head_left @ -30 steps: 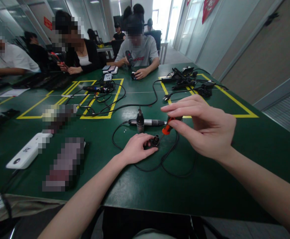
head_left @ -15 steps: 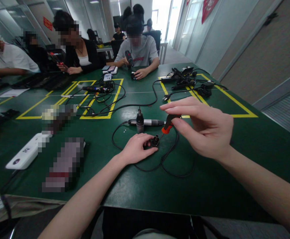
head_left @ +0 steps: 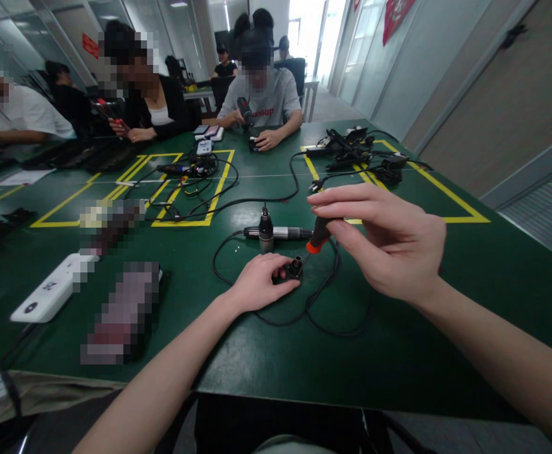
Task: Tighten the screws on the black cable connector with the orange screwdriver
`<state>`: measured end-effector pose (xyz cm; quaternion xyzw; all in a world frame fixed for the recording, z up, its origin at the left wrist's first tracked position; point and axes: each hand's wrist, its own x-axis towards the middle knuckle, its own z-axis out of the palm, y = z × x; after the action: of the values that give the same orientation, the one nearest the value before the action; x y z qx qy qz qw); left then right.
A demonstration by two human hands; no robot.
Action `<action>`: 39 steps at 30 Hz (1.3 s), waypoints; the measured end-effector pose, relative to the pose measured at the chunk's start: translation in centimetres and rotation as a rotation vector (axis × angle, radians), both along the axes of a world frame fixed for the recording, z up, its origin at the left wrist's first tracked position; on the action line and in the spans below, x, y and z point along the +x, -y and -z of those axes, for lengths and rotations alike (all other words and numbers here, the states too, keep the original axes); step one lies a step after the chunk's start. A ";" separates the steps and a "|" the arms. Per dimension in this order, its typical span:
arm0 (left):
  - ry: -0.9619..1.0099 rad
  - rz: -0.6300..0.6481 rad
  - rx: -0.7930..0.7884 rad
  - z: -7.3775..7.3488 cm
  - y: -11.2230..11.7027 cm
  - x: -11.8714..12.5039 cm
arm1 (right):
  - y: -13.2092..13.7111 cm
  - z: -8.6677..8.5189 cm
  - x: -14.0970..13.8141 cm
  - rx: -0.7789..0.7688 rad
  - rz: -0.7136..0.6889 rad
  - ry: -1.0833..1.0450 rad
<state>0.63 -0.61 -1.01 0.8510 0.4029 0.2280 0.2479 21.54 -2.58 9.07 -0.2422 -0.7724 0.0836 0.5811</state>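
Observation:
My left hand [head_left: 264, 282] rests on the green table and grips a small black round part [head_left: 294, 270] with a metal tube standing up from it. In my right hand [head_left: 384, 243] is a screwdriver [head_left: 318, 236] with a black and orange handle, pinched between thumb and fingers. Its thin shaft slants down to the right side of the black part; whether the tip sits in a screw is too small to tell. Just behind, a dark cylindrical tool piece [head_left: 266, 230] with a thin metal tip stands upright. A silver and black corded pen-shaped tool [head_left: 287, 233] lies behind it.
A thin black cable [head_left: 323, 287] loops around my hands. To the left lie a white power strip [head_left: 46, 287] and a blurred flat object [head_left: 124, 309]. Cable heaps [head_left: 351, 151] lie farther back inside yellow tape. A co-worker [head_left: 261, 94] across the table holds a power tool.
The screwdriver handle has turned and tilted slightly, and my right fingers have shifted a little with it. My left hand and the black part stay in place.

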 end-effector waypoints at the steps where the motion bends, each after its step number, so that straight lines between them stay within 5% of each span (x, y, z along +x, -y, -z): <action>1: 0.000 0.001 0.001 0.0 0.0 0.0 | 0.0 0.0 0.0 0.001 0.005 -0.002; 39: -0.017 0.003 -0.003 -0.2 0.0 0.0 | -0.1 0.1 0.0 -0.009 -0.028 -0.038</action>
<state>0.67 -0.64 -0.81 0.8532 0.4039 0.2199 0.2461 21.49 -2.48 8.94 -0.2322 -0.7644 0.0997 0.5932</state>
